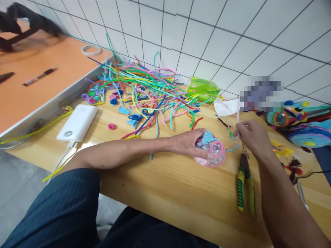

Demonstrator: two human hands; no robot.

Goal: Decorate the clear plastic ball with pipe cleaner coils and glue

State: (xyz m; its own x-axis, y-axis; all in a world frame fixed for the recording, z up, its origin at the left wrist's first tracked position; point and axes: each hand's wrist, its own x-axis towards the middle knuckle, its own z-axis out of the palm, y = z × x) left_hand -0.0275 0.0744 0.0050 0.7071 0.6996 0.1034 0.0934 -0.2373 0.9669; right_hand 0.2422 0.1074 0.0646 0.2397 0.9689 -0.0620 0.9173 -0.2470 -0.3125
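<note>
My left hand [188, 144] is wrapped round a clear, rounded craft piece resting on the wooden table. Pink pipe cleaner edges this craft piece [218, 156] and forms a ring on it, and a light blue triangular piece [207, 137] stands on its top. Fingers pinched together, my right hand [252, 136] grips a pale pink pipe cleaner [238, 112] that points upward. Just below that hand lie pliers [241, 187] with green and yellow handles. A short blue pipe cleaner piece [233, 148] is on the table between the two hands.
A big heap of coloured pipe cleaners [144, 82] spreads along the tiled wall. Beside it are a green packet [203, 89] and white paper [226, 106]. A white power bank [77, 122] with a cable lies left. Finished-looking colourful craft pieces [307, 134] stand right.
</note>
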